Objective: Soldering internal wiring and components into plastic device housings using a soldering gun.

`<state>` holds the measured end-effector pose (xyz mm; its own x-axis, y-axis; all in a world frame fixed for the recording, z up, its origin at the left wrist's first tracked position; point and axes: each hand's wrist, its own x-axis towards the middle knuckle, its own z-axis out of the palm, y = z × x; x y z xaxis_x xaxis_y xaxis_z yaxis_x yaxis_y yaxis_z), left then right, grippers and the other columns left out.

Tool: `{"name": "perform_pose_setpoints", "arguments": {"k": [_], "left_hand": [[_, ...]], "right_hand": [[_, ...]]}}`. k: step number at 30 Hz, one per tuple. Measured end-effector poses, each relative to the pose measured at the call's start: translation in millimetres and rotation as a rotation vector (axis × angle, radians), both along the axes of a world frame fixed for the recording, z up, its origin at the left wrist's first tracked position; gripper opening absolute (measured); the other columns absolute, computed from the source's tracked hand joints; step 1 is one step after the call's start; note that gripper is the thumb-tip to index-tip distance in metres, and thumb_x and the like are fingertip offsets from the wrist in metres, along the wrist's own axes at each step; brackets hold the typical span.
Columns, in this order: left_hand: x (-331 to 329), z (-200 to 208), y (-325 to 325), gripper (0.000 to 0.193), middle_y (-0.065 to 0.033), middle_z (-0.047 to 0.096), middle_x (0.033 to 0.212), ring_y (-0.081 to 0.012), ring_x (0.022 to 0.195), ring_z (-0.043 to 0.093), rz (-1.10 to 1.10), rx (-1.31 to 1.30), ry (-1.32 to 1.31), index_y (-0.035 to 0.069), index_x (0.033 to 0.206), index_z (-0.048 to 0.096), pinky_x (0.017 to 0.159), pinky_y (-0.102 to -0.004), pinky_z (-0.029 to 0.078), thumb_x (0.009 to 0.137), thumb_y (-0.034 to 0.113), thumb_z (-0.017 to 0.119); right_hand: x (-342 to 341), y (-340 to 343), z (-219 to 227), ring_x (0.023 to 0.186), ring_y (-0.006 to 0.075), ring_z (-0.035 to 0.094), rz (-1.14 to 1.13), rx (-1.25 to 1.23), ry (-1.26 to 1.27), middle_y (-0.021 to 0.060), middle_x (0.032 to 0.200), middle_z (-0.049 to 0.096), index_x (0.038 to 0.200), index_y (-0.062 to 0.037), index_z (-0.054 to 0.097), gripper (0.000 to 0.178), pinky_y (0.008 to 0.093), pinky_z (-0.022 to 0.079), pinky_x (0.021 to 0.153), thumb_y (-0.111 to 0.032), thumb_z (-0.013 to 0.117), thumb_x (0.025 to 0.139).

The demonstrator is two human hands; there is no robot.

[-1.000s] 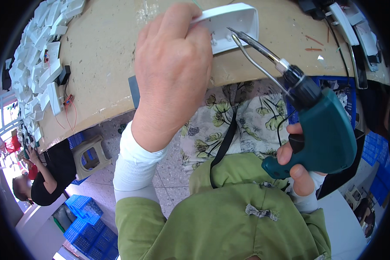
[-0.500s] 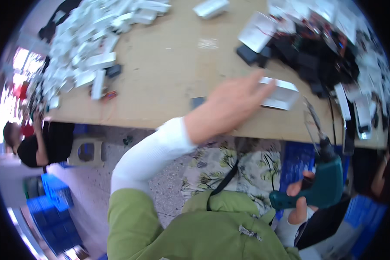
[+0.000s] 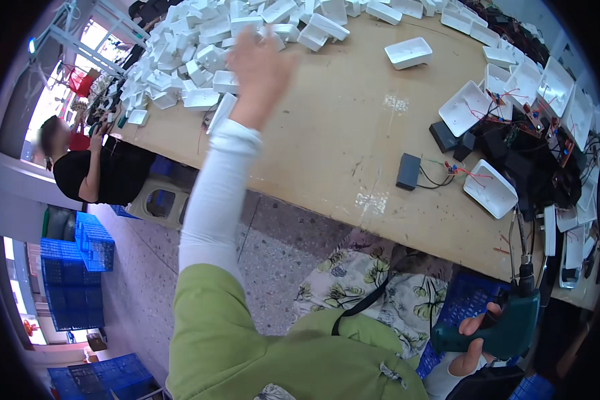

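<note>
My left hand (image 3: 261,79) is stretched out over the near edge of a heap of white plastic housings (image 3: 215,30) at the far left of the table. Its fingers look apart, though blurred, and I see nothing held in them. At the lower right my right hand (image 3: 473,337) is wrapped round the handle of a dark green power drill (image 3: 519,321), whose bit end points up at the table edge. Close to the drill's tip lies a white shell (image 3: 491,189) with red wires. A black box (image 3: 408,171) with wires lies left of that shell.
On the right are black boxes, circuit boards (image 3: 533,120) and white shells (image 3: 463,109) in a tangle of wires. One white housing (image 3: 408,53) lies apart on the table (image 3: 333,140). A person in black (image 3: 77,170) sits at the far left, near a stool (image 3: 159,200); blue crates (image 3: 73,283) stand below.
My left hand has moved from beside the white shell on the right to the heap at the left, and my view has shifted left. The drill stays in my right hand.
</note>
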<state>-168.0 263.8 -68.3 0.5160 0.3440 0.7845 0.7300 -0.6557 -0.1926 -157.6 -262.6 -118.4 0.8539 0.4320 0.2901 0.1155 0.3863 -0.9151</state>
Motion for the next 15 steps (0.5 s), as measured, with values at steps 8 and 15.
{"name": "perform_pose_setpoints", "arguments": {"k": [8, 15], "left_hand": [[-53.4, 12.0, 137.1, 0.057, -0.0194, 0.064, 0.099, -0.0335, 0.089, 0.062, 0.209, -0.790, 0.279, 0.003, 0.105, 0.060, 0.075, -0.0366, 0.047, 0.064, 0.041, 0.071], [-3.2, 15.1, 37.2, 0.032, -0.0108, 0.065, 0.085, -0.0203, 0.077, 0.061, -0.250, -1.235, -0.044, -0.002, 0.089, 0.065, 0.068, -0.0323, 0.047, 0.074, 0.026, 0.067]], "right_hand": [[5.6, 13.9, -1.6, 0.077, 0.0135, 0.049, -0.024, -0.049, 0.035, 0.0220, 0.131, 0.037, 0.133, 0.0032, 0.027, 0.056, 0.0270, 0.043, 0.061, -0.011, 0.053, 0.086], [9.4, 17.1, -0.2, 0.076, 0.0134, 0.049, 0.025, -0.060, 0.068, 0.0214, 0.129, 0.039, 0.133, 0.0049, 0.026, 0.059, 0.0265, 0.043, 0.060, -0.014, 0.056, 0.085]]}}
